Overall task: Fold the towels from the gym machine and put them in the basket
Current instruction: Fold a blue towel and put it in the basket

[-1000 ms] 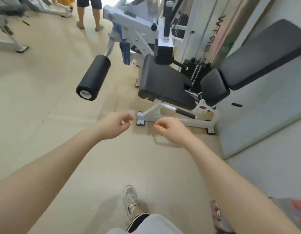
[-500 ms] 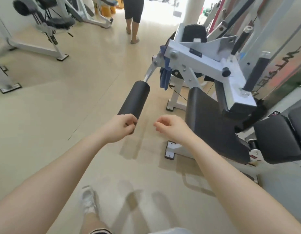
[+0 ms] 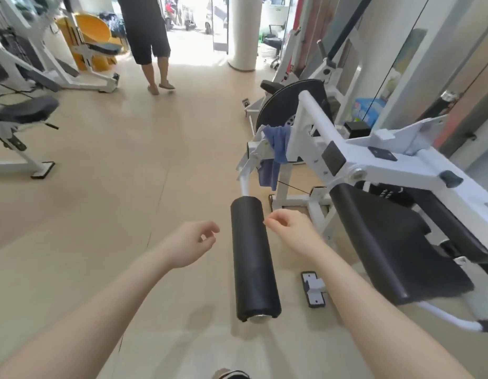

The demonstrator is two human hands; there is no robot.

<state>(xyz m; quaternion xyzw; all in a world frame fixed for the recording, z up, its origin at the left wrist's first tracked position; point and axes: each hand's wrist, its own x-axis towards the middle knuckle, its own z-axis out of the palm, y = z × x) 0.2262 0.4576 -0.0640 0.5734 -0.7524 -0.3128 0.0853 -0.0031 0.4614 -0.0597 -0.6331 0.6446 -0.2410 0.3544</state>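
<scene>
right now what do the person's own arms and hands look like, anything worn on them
Both forearms are bare all the way to the bottom frame edge: no sleeves in view. The left hand and the right hand have no gloves, and I can see no watch, wristband, rings or markings on either wrist. Nothing is strapped or wired to them.

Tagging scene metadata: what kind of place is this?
A gym, most likely: a white-framed leg machine with a black foam roller pad, other padded machines on the left, and a blue towel draped on the frame.
</scene>
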